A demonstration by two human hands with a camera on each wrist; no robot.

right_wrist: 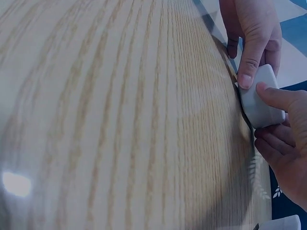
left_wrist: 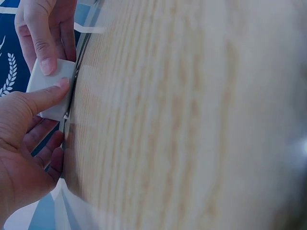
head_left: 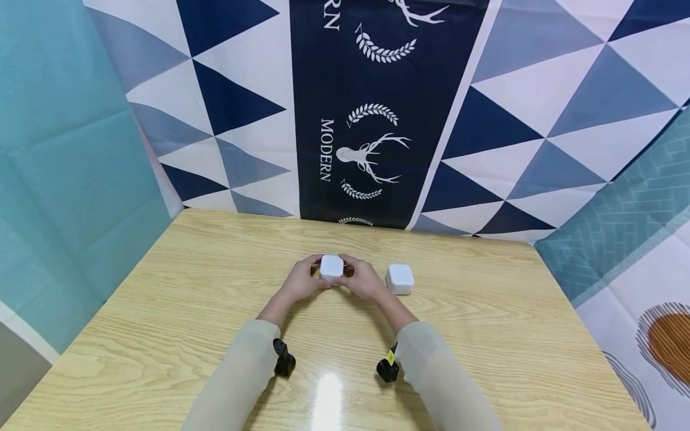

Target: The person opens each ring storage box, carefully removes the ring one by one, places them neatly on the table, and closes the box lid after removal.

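Observation:
A small white box (head_left: 331,267) with rounded corners is held between both hands near the back of the table. My left hand (head_left: 302,281) grips it from the left, its thumb lying against the side that faces me. From the right, my right hand (head_left: 363,279) grips the same box, thumb also on the near side. Both thumbs show on the white box (left_wrist: 60,81) in the left wrist view, with fingers behind it. I cannot tell whether its base touches the table. A second white box (head_left: 400,279) of like shape stands just right of my right hand.
The wooden table (head_left: 215,335) reflects a bright light near its front. Behind it hangs a patterned cloth (head_left: 242,120) of blue and white triangles with a dark middle band. A teal cloth (head_left: 70,149) hangs at the left. Each sleeve's cuff carries a small black camera (head_left: 283,358).

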